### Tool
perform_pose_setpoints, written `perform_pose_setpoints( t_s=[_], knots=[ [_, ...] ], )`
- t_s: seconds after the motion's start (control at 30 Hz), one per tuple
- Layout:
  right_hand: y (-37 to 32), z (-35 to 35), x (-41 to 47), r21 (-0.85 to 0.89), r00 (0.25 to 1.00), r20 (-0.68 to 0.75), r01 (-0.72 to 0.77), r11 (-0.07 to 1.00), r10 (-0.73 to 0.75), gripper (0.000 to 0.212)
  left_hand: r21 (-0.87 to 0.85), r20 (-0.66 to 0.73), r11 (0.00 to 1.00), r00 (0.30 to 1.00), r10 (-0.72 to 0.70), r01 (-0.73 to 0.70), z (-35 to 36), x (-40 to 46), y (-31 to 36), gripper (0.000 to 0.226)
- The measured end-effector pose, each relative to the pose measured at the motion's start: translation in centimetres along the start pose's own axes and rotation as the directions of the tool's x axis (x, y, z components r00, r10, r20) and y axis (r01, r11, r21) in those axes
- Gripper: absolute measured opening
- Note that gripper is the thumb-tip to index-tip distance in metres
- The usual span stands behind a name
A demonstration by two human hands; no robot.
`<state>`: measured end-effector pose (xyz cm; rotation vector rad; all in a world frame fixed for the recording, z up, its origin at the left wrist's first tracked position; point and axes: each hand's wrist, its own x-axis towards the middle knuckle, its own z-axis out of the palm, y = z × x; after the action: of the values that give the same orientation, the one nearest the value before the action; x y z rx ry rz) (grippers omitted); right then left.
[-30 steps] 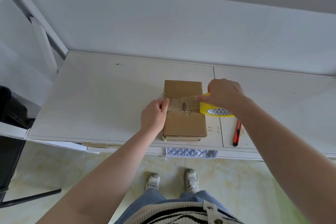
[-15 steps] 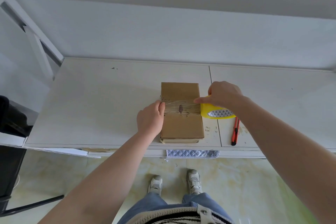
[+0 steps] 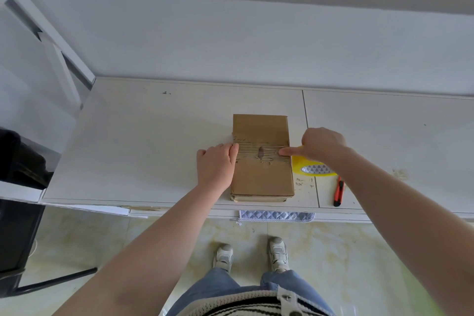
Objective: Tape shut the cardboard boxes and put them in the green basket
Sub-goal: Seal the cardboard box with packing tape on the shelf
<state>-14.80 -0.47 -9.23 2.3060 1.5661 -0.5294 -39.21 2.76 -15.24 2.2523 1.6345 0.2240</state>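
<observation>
- Pressing against the left edge of the cardboard box, your left hand lies with fingers relaxed and straight along the box side, thumb tip on the torn middle band; that grip is wide and holds nothing.
- Your right hand sits at the opposite, right edge of the box, fingers curled, with one fingertip stretched onto the same torn band.
- Just under and behind that right grip is the yellow tape roll, lying on the tabletop and touching the box's right side; whether the curled fingers actually grasp the roll, you cannot tell from here.
- The box lies flat between your two grips, close to the near edge of the tabletop, its long side running away from you.
- A rough strip with a small dark hole crosses the box top, exactly on the line between your two grips.
- To the right of your right wrist, an orange utility knife lies on the tabletop, apart from the roll.
- Below the box, a quilted cloth hangs at the tabletop's front edge.
</observation>
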Motion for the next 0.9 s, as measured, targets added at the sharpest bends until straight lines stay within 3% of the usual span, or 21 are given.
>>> perform_pose_setpoints(
  t_s=[0.2, 0.4, 0.47, 0.57, 0.67, 0.77, 0.9],
  knots=[
    [0.4, 0.2, 0.1, 0.117, 1.000, 0.007, 0.018, 0.993, -0.019, 0.077, -0.004, 0.060, 1.000, 0.998, 0.030, -0.030, -0.3, 0.2, -0.2, 0.050],
    [0.2, 0.9, 0.4, 0.139, 0.997, 0.073, -0.010, 0.990, 0.000, 0.076, -0.233, 0.169, 0.972, 0.984, 0.065, -0.024, -0.2, 0.5, -0.8, 0.053],
    [0.2, 1.1, 0.4, 0.154, 0.997, 0.074, -0.011, 0.988, 0.000, 0.076, -0.148, 0.183, 0.988, 0.980, 0.077, -0.050, -0.6, 0.6, -0.8, 0.055],
    [0.2, 1.1, 0.4, 0.157, 0.998, 0.069, -0.009, 0.987, -0.002, 0.077, 0.154, 0.054, 0.987, 0.998, 0.039, -0.046, -1.5, 0.1, -0.5, 0.056],
    [0.2, 1.3, 0.4, 0.163, 0.998, 0.070, -0.017, 0.986, 0.006, 0.076, 0.184, -0.065, 0.983, 0.998, 0.017, -0.005, -1.7, -1.0, -0.4, 0.051],
    [0.2, 1.5, 0.4, 0.165, 0.998, 0.060, -0.021, 0.986, 0.012, 0.077, 0.136, -0.035, 0.991, 0.999, 0.010, -0.005, -1.4, -1.2, -0.2, 0.047],
    [0.2, 1.7, 0.4, 0.166, 0.998, 0.059, -0.029, 0.986, 0.019, 0.078, -0.188, 0.129, 0.982, 0.991, 0.032, -0.007, -1.0, -0.5, -0.1, 0.045]
  ],
)
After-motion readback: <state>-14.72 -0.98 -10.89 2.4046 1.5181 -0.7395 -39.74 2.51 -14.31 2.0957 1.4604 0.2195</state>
